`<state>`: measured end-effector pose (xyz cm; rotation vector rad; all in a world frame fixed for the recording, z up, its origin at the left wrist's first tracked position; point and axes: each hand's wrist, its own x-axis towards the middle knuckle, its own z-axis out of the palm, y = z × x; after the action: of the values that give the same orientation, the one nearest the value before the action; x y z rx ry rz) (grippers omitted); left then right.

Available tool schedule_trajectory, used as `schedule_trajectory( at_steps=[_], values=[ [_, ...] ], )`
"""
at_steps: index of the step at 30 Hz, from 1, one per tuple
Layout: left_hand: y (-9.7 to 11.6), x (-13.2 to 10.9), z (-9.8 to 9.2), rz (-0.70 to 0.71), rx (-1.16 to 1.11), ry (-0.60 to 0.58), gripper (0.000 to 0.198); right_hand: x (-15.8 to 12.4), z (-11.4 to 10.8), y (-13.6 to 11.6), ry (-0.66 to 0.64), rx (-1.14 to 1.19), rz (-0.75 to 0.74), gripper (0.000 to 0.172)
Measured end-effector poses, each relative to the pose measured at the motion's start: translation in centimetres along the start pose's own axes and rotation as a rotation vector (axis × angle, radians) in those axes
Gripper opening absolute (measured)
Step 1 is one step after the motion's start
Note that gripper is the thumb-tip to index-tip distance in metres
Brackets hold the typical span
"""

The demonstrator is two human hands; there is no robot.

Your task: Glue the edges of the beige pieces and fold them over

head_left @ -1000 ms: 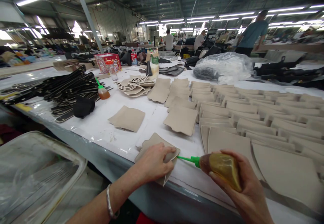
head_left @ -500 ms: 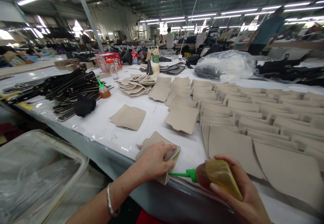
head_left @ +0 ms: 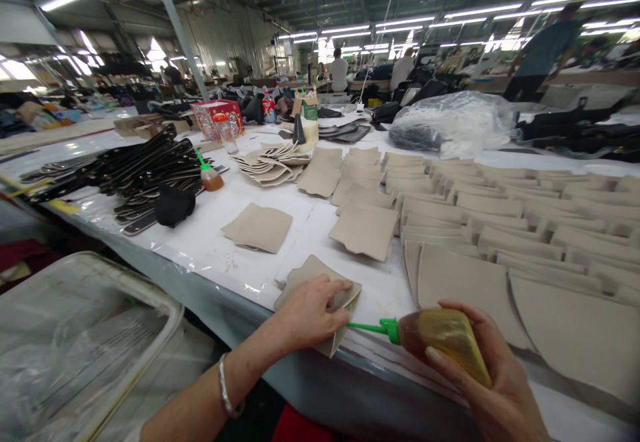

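Beige cut piece (head_left: 313,270) at the table's (head_left: 235,275) near edge looks thin, floppy, light, so your left hand (head_left: 310,312) pins it flat, fingers half-curled, while your right hand (head_left: 483,379) wraps tight round the soft glue bottle (head_left: 443,339), nozzle (head_left: 367,327) at its edge.

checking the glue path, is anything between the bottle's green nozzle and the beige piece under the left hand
Nothing visible. The glue bottle in the right hand points its green nozzle at the right edge of the beige piece, just beside the left hand pressing on it.
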<state>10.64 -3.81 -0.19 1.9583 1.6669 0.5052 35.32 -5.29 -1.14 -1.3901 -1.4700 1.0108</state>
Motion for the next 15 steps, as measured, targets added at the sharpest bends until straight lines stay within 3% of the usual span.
schedule_trajectory(
  at_steps=[2,6,10,15],
  values=[
    [0.1,-0.1,0.0,-0.004,-0.004,0.003,0.052,0.1,-0.1,0.3,0.006,-0.032,-0.004,0.055],
    [0.2,-0.2,0.0,-0.005,-0.007,0.004,0.052,-0.2,-0.1,0.8,-0.154,0.065,0.061,0.064],
    [0.1,-0.1,0.2,-0.008,-0.017,0.015,0.052,-0.8,0.2,0.2,-0.020,-0.012,0.043,0.058],
    [-0.1,-0.1,0.4,0.004,-0.013,0.026,0.051,-1.2,0.4,0.5,-0.124,0.136,0.099,0.062]
  ],
)
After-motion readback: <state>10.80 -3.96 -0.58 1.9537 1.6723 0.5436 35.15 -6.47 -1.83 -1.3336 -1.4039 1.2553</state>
